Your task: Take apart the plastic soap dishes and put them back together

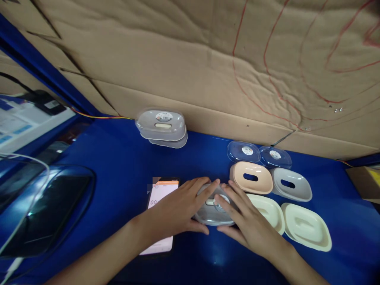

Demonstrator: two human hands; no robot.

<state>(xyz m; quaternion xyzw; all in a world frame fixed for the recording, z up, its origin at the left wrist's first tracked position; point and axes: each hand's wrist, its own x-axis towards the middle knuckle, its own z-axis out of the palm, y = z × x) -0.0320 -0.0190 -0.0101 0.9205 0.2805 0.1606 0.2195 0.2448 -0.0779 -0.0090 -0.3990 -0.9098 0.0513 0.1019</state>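
Note:
A grey soap dish (214, 217) with a clear lid and a round sticker sits on the blue table in front of me. My left hand (190, 204) grips its left side, fingers over the top edge and thumb at the near side. On the opposite side my right hand (242, 211) holds it the same way, its fingertips over the lid and sticker. Part of the dish is hidden under both hands. Right of them lie a peach slotted dish (261, 180), a grey slotted dish (301, 190) and two cream dishes (322, 233), one partly covered by my right hand.
Two clear lids (243, 152) lie behind the open dishes. Lidded dishes (162, 122) are stacked at the back left against a cardboard wall (178, 51). A phone (160, 247) showing a timer lies under my left forearm. A dark tablet (50, 217) and cables are far left.

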